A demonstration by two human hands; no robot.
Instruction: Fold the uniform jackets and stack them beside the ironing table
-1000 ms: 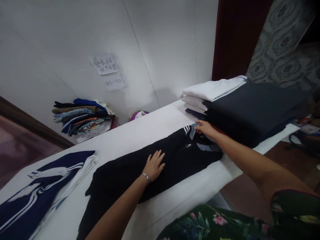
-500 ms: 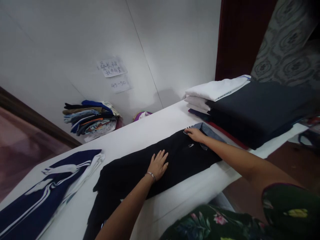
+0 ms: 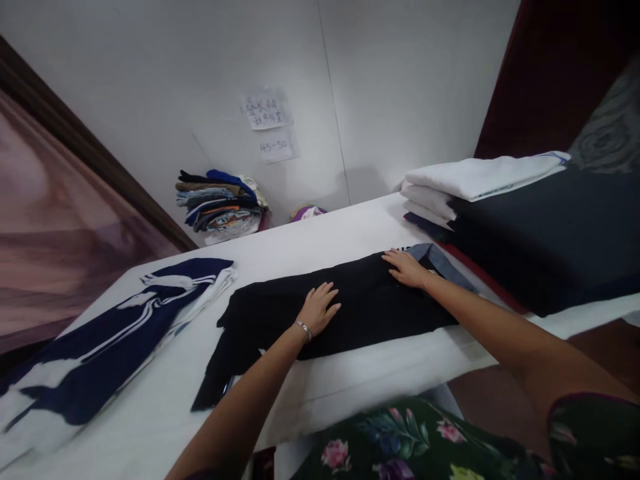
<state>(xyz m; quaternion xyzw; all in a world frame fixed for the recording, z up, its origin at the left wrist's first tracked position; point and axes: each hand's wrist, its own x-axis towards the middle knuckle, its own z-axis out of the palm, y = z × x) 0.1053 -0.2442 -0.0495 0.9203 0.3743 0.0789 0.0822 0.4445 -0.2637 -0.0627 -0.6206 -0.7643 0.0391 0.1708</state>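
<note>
A black garment, folded into a long strip, lies across the white table before me. My left hand rests flat on its middle, fingers spread, a bracelet at the wrist. Farther right, my right hand lies palm down on the same garment near its top edge, fingers outstretched. A grey-blue piece of cloth shows at the garment's right end, partly behind my right forearm. Whether that cloth belongs to the black garment I cannot tell.
On the left lies a navy and white striped garment. A tall pile of dark folded clothes, topped with white cloth, stands at the right. Beyond the white table is a stack of mixed clothes. Paper notes hang on the wall.
My view has swung to the right end's opposite side, so things appear shifted rightward. My right hand has flattened onto the black garment from its upper right edge. My left hand stays on the middle.
</note>
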